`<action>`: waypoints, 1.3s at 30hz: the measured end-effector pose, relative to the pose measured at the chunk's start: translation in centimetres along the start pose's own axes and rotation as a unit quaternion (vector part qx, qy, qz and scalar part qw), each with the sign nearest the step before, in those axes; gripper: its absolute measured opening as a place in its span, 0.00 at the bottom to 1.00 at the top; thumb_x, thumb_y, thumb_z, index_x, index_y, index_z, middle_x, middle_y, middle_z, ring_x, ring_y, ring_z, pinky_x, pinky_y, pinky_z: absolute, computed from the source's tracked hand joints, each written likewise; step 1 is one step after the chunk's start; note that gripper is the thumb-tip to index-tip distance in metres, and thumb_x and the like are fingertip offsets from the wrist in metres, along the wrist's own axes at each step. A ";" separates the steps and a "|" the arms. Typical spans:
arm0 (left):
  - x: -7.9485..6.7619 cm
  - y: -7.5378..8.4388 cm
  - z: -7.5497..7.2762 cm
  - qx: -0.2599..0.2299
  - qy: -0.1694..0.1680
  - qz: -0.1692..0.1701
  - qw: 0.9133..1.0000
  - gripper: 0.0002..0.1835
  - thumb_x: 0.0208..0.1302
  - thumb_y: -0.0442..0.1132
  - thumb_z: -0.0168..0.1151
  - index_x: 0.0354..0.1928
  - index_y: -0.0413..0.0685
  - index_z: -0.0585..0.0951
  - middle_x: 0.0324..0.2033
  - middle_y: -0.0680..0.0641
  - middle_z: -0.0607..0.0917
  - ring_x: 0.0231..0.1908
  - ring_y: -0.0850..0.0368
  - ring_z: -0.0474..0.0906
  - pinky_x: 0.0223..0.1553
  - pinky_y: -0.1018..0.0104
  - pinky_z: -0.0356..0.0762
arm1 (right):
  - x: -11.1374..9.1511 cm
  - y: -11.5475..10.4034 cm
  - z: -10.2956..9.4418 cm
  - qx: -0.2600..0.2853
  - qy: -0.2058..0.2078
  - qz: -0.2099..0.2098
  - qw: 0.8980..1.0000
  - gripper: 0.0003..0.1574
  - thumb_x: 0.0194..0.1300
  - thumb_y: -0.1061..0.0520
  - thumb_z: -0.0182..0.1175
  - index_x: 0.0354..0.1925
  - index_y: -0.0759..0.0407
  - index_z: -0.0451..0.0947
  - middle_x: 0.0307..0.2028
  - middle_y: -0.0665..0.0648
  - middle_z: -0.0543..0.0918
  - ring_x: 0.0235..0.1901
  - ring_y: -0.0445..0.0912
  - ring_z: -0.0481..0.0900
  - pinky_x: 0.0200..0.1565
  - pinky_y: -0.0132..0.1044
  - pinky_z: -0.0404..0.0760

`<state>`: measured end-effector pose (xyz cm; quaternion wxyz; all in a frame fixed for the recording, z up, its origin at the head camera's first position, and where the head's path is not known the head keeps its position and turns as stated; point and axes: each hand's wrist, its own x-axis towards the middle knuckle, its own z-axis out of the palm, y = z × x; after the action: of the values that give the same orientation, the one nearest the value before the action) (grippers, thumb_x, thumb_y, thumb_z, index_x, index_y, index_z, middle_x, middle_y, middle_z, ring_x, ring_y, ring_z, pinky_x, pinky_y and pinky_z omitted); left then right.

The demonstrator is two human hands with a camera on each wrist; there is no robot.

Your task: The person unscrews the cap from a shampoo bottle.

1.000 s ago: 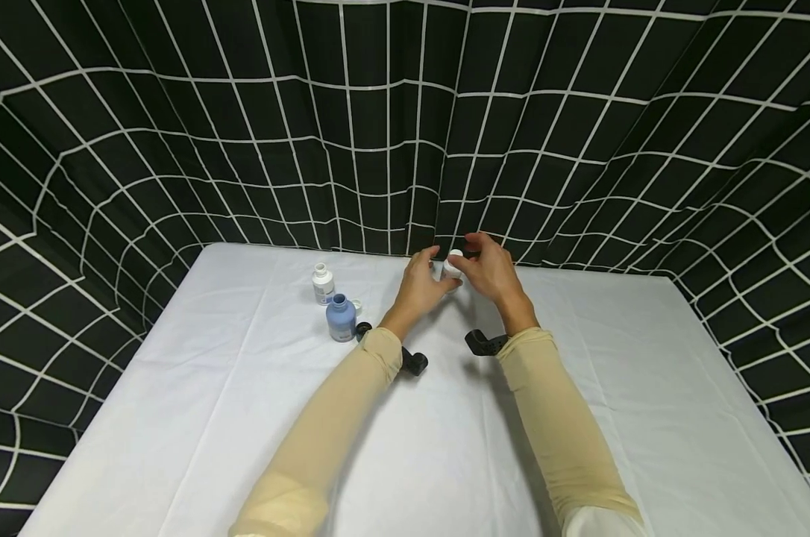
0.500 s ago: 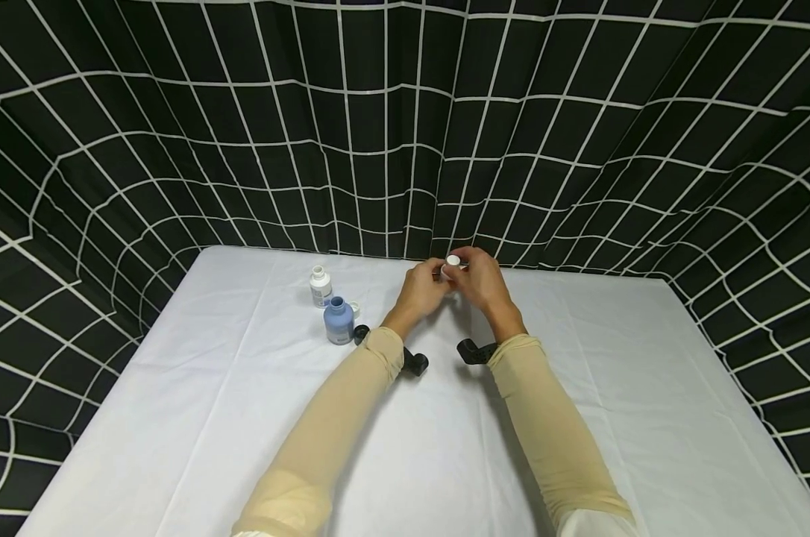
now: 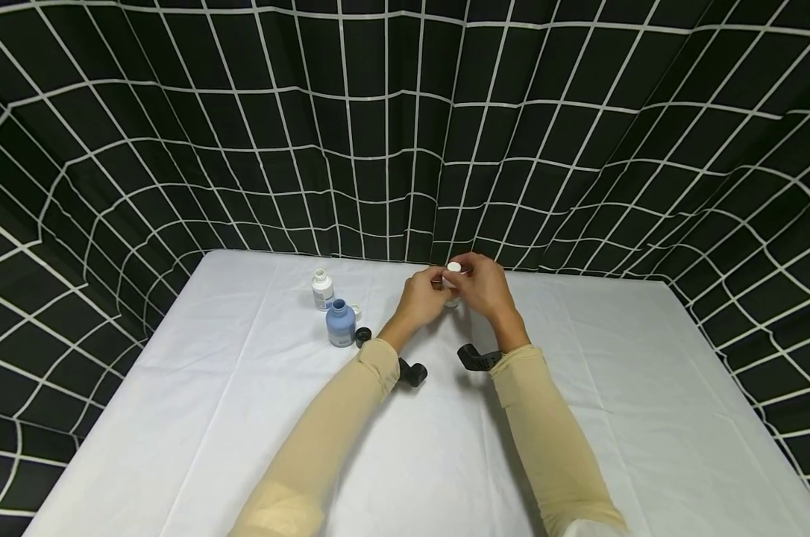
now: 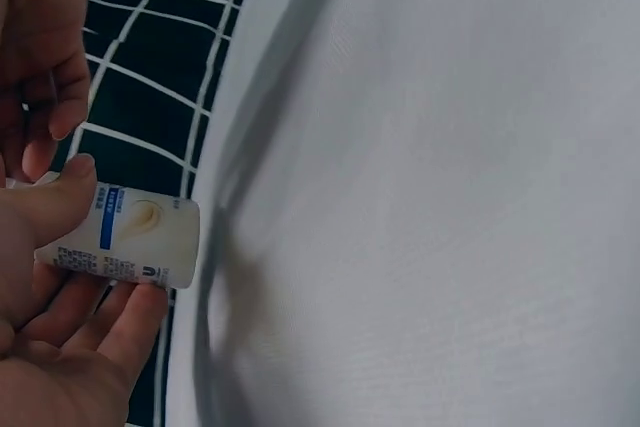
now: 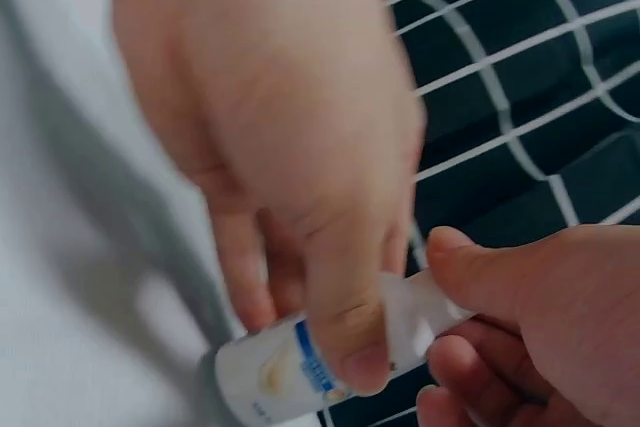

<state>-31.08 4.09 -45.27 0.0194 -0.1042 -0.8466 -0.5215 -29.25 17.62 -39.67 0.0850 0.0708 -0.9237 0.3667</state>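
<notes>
Head view, left to right, blue bottle (image 3: pixel 341 326) as landmark. White bottle (image 3: pixel 323 292): upright, just behind it and to its left, mouth bare; blue bottle likewise upright and uncapped. Loose cap (image 3: pixel 356 310), or what looks like one, just beside it at right rear. No change noted in these three over the last second. Left hand (image 3: pixel 418 300): right of the landmark, well apart; left-wrist view shows it gripping the body of the held bottle (image 4: pixel 135 235), thumb one side, fingers the other. Held bottle: right of the blue bottle and slightly farther back, near upright, label exposed; base contact with the white cloth (image 3: pixel 405 455) cannot be told. Right hand (image 3: pixel 487 289): farthest right of the landmark, thumb and fingers pinching at the cap (image 3: pixel 453 266), still seated on top as far as can be seen. Change: a second ago both hands had fingers apart around this bottle; now both have closed in, and its lower end shows beneath them. Judgement: bottle is now braced by one hand while the other works its top, so the work appears to have gone from reaching to handling the cap.
</notes>
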 end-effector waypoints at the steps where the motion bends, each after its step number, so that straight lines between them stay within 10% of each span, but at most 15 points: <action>1: -0.2 0.0 -0.1 -0.012 0.000 0.000 1.000 0.20 0.63 0.41 0.72 0.56 0.48 0.84 0.49 0.46 0.90 0.51 0.53 0.87 0.54 0.62 0.84 | -0.2 -0.1 0.0 0.010 0.003 0.007 1.000 0.21 0.69 0.53 0.67 0.53 0.65 0.82 0.47 0.66 0.87 0.46 0.56 0.85 0.46 0.44 0.81; 8: -1.5 0.6 -0.8 -0.072 0.016 -0.006 0.997 0.20 0.60 0.39 0.72 0.55 0.48 0.85 0.46 0.45 0.91 0.48 0.54 0.88 0.49 0.67 0.85 | -1.4 -1.0 -0.2 0.061 0.016 0.019 0.998 0.21 0.67 0.53 0.69 0.53 0.64 0.83 0.45 0.64 0.89 0.44 0.54 0.85 0.41 0.34 0.78; 24: -4.6 2.9 -4.5 -0.046 -0.068 0.036 0.996 0.26 0.55 0.45 0.77 0.57 0.53 0.83 0.48 0.48 0.90 0.48 0.56 0.88 0.45 0.68 0.84 | -4.2 -3.4 -1.4 0.111 0.052 0.012 0.992 0.24 0.58 0.47 0.76 0.46 0.60 0.84 0.37 0.59 0.86 0.35 0.43 0.80 0.34 0.27 0.77; 39: -6.0 4.5 -6.0 -0.042 -0.059 0.049 0.996 0.20 0.55 0.52 0.78 0.49 0.62 0.85 0.46 0.54 0.89 0.47 0.58 0.86 0.45 0.66 0.83 | -5.4 -5.8 -2.5 0.115 0.068 -0.020 0.991 0.20 0.58 0.50 0.76 0.44 0.59 0.84 0.35 0.58 0.86 0.34 0.46 0.78 0.32 0.28 0.75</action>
<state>-24.76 -0.26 -39.43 -0.0099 -0.1770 -0.8173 -0.5482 -22.63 15.54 -35.13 0.1465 0.0728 -0.8660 0.4726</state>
